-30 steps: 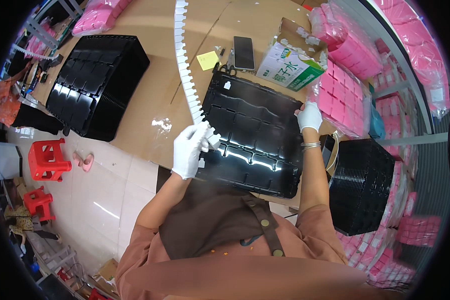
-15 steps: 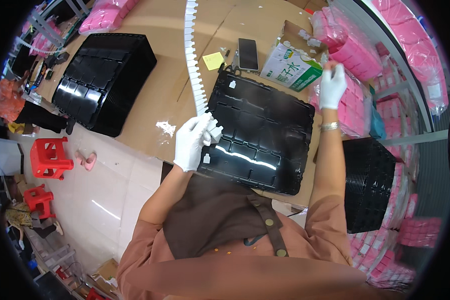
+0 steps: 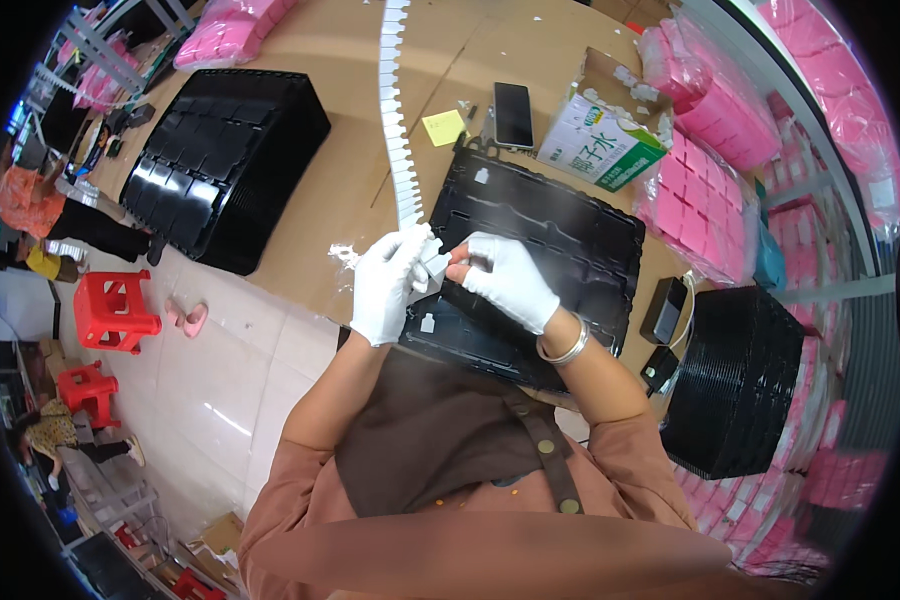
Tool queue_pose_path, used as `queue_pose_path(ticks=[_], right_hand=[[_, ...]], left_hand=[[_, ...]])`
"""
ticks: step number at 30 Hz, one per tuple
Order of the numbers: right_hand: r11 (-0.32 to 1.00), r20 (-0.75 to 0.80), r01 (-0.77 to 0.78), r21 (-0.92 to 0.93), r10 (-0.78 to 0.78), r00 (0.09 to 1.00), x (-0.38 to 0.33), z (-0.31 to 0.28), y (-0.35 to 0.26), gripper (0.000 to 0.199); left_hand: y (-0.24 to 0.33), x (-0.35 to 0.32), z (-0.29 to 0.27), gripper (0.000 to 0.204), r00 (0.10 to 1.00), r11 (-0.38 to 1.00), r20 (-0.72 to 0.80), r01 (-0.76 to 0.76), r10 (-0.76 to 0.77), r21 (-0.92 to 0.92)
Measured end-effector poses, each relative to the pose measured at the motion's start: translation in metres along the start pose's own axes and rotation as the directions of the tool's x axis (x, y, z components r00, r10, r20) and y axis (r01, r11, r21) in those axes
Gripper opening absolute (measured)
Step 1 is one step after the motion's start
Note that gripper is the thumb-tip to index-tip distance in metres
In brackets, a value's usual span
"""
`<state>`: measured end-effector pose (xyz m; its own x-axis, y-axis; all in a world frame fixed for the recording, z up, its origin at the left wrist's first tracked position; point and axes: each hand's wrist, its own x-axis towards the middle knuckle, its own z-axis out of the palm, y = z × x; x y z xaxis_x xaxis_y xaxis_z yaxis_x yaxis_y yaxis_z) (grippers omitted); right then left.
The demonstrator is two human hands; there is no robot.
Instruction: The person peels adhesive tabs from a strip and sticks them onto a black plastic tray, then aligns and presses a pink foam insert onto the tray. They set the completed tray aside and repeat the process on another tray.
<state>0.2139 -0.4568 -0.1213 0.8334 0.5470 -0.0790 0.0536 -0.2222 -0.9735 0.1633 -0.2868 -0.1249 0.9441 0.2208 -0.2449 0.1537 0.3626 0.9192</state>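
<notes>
My left hand (image 3: 385,290), in a white glove, grips the near end of a long white strip with notched edges (image 3: 395,130). Several pale, label-like tabs (image 3: 429,270) stick out past its fingers. My right hand (image 3: 513,285), gloved with thumb and index tips bare, meets the left one there, its fingertips pinched at the tabs' edge. What lies between those fingertips is too small to make out. Under both hands lies a shiny black plastic tray (image 3: 580,235), moulded in sections. Two small white labels show on it, one upper label (image 3: 481,176) and one lower label (image 3: 428,323).
Beyond the tray are a yellow note (image 3: 444,127), a phone (image 3: 513,115) and an opened carton (image 3: 600,145) with white scraps. Stacked black trays stand left (image 3: 220,150) and right (image 3: 735,380). Wrapped pink trays (image 3: 700,200) line the right side. Red stools (image 3: 115,310) stand on the floor.
My right hand has come from beside the carton, leftward and nearer, to the strip's end at my left hand. The left hand keeps its hold. The whole view has shifted slightly.
</notes>
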Motion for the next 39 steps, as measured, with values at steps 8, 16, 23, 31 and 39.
queue_pose_path(ticks=[8,16,23,31,39], right_hand=[[0.994,-0.143,0.081,0.077,-0.069,0.987,-0.032,0.000,0.014,0.014],[0.966,-0.697,-0.216,-0.141,0.058,0.715,-0.055,-0.142,0.085,0.017],[0.559,-0.781,-0.702,-0.442,0.145,0.608,-0.026,-0.217,0.137,0.024],[0.328,-0.457,-0.565,-0.757,0.354,0.816,0.018,-0.290,0.174,0.028],[0.969,-0.454,-0.147,-0.200,0.041,0.890,-0.008,-0.131,0.067,0.014]], left_hand=[[-0.019,0.008,0.019,0.029,0.988,0.965,0.040,0.151,-0.146,-0.214],[-0.030,0.022,-0.002,0.030,0.992,0.970,-0.007,0.121,-0.125,-0.209],[-0.029,0.016,0.000,0.028,0.991,0.978,0.017,0.136,-0.135,-0.160],[-0.030,0.012,0.000,0.029,0.990,0.980,0.015,0.138,-0.137,-0.144],[-0.032,0.005,0.004,0.027,0.992,0.992,0.035,0.124,-0.125,0.015]])
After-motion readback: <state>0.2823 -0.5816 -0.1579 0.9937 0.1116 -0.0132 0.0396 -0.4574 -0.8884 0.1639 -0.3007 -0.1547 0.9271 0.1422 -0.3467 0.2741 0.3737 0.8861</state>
